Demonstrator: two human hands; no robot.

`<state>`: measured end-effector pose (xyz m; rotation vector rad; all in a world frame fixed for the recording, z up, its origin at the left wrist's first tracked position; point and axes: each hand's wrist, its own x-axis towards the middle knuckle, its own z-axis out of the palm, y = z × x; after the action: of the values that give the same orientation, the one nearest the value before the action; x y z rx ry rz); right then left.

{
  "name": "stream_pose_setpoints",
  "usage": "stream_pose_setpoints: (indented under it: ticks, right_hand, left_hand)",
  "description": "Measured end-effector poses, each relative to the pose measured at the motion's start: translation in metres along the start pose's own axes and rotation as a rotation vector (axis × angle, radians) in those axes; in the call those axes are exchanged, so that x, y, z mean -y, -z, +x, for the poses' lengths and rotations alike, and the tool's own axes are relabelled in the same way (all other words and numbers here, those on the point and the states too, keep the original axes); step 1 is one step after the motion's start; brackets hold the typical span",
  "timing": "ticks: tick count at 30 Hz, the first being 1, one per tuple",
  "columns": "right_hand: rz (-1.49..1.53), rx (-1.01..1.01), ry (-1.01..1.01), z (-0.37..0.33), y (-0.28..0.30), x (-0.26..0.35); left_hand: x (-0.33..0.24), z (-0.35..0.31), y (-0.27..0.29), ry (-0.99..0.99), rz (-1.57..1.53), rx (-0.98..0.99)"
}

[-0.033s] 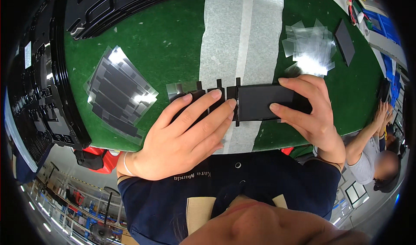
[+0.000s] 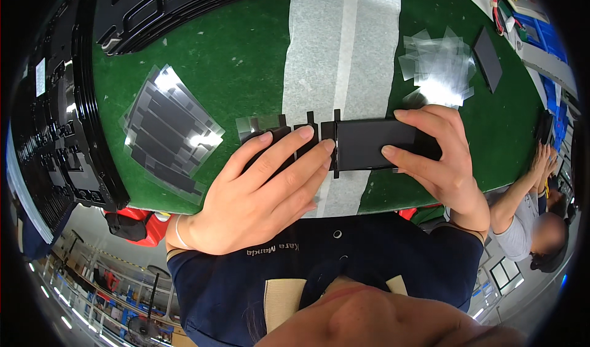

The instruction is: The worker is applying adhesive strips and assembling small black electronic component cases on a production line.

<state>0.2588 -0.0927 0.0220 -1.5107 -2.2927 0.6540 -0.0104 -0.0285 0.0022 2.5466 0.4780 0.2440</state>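
Black and flat, the rectangular glossy panel [image 2: 369, 143] lies across the pale grey strip [image 2: 344, 52] that runs down the green felt-like table mat [image 2: 246, 58], near the table's front edge. The right hand [image 2: 439, 159] is closed on the panel's right end, thumb on its top face and fingers curled over the far edge. The left hand [image 2: 264, 190] lies flat, fingers stretched out and pressing on the black slotted fixture pieces [image 2: 307, 132] that butt against the panel's left end; it grips nothing

To do this step well, I judge the panel should stay square to the fixture and be pressed evenly, with the right thumb kept light so the shiny face stays free of marks, and the left fingers holding the fixture from sliding on the mat

The panel looks thin, stiff and smooth, with a dull sheen and straight edges. A small clear film tab [image 2: 261, 123] shows just beyond the left fingers

Left of the hands sits a fanned stack of dark strips in clear film [image 2: 169, 129]; a heap of loose clear film sheets [image 2: 436, 64] lies beyond the right hand
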Motion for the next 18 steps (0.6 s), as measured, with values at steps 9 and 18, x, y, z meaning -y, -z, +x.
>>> stream_pose_setpoints:
  ticks: [9, 18]
  right_hand:
    - [0.276, 0.109, -0.140, -0.005, 0.014, 0.016]
    - [0.587, -0.184, 0.027, -0.018, -0.012, 0.049]
  left_hand:
    - [-0.012, -0.016, -0.005, -0.222, 0.083, -0.314]
    - [-0.045, -0.025, -0.029, 0.164, -0.487, -0.597]
